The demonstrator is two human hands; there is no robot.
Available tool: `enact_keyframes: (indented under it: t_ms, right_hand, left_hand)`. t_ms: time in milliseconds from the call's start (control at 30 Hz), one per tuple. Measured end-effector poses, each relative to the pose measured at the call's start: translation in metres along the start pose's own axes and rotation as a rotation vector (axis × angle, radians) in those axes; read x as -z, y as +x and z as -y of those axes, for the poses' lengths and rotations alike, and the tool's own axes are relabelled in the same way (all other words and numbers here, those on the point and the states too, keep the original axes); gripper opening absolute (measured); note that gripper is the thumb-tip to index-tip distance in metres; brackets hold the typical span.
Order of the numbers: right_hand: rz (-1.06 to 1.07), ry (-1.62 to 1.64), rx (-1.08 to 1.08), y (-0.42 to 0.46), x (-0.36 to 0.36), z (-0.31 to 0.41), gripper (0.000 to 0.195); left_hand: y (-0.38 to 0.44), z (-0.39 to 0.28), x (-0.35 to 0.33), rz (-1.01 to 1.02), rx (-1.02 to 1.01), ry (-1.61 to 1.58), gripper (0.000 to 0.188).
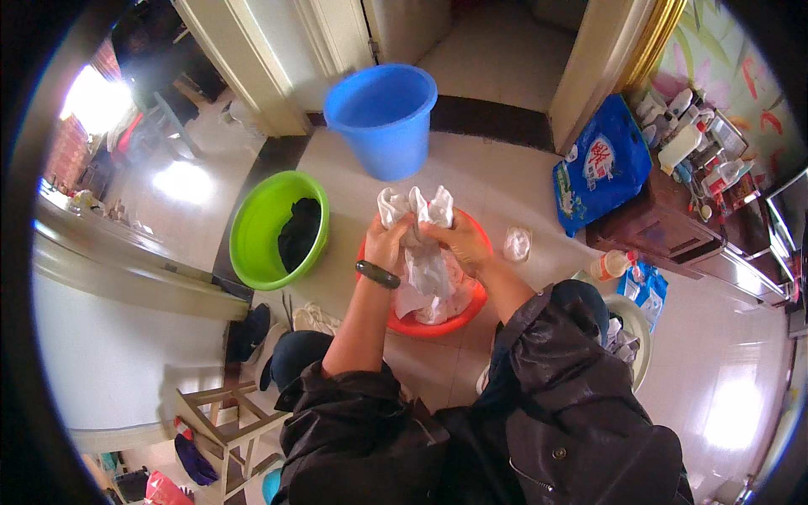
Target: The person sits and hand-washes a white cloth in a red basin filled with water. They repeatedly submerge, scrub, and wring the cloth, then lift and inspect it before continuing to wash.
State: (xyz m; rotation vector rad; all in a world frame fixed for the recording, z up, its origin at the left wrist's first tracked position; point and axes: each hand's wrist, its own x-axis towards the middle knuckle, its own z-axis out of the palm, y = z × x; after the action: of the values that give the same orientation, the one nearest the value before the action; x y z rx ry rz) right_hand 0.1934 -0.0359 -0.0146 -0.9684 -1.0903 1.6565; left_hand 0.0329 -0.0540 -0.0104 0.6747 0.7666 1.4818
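Observation:
Bunched white cloth (426, 252) is gripped between my two hands, over a red plastic basin (464, 322). My left hand (384, 243) holds its left side, with a dark bracelet on that wrist. My right hand (464, 240) holds the right side, thumb pointing inward. The cloth's lower part hangs down into the basin, where more pale wet fabric lies. Left of the basin, a green plastic tub (243, 240) contains a black garment (300, 235). Beyond my hands stands a tall blue bucket (404, 148).
A small dish with something white (517, 245) is on the floor at right. Farther right are a blue detergent bag (600, 167), a bottle (611, 265) and a pale basin (644, 341) holding clothes. Shoes (315, 319) and a wooden stool frame (227, 429) are at lower left.

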Motion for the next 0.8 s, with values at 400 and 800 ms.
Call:
enact_keyframes:
  t_ms: [400,800]
  right_hand:
    - [-0.138,0.487,-0.033,0.003,0.021,0.014,0.034]
    - [-0.056,0.438,-0.044,-0.007,0.013,0.039,0.043]
  left_hand:
    - [-0.005,-0.041,0.008,-0.052,0.017,0.072,0.031]
    - [-0.007,-0.047,0.008,-0.113,0.014,-0.055,0.027]
